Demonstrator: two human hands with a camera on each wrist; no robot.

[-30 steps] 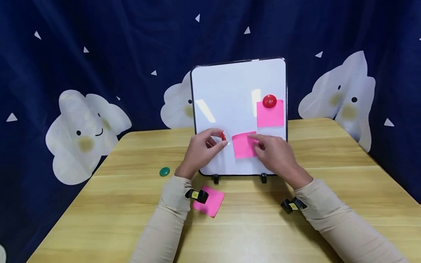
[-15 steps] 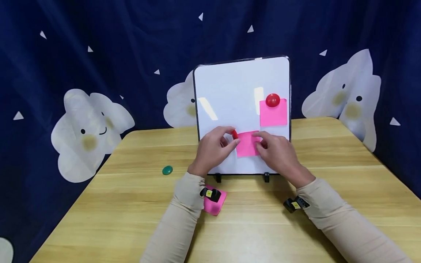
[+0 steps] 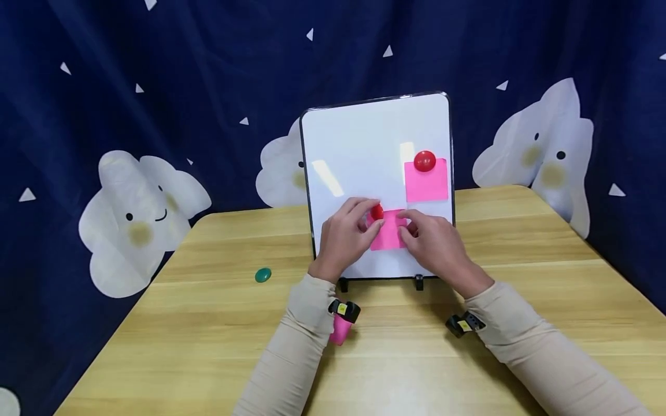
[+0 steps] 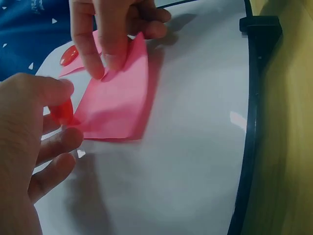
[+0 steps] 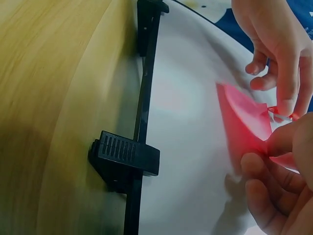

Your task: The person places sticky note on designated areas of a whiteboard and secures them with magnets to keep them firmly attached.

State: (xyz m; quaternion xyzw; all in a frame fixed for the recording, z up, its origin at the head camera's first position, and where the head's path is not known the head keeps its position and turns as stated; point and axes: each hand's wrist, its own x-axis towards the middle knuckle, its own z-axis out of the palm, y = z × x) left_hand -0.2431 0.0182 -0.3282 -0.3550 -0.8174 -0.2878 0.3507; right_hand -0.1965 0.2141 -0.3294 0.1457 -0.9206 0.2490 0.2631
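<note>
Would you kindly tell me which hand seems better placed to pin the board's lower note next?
Probably the left hand: it holds a magnet at the upper left of the lower note, while the right hand pinches the other side.

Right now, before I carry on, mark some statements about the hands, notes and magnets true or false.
1. The left hand holds a red magnet. True.
2. The green disc lies on the table. True.
3. The right hand pinches the green disc. False: it pinches the lower pink note.
4. The upper pink note has no magnet. False: a second red magnet sits at the top edge of the upper pink note.
5. The whiteboard stands on the table. True.
</note>
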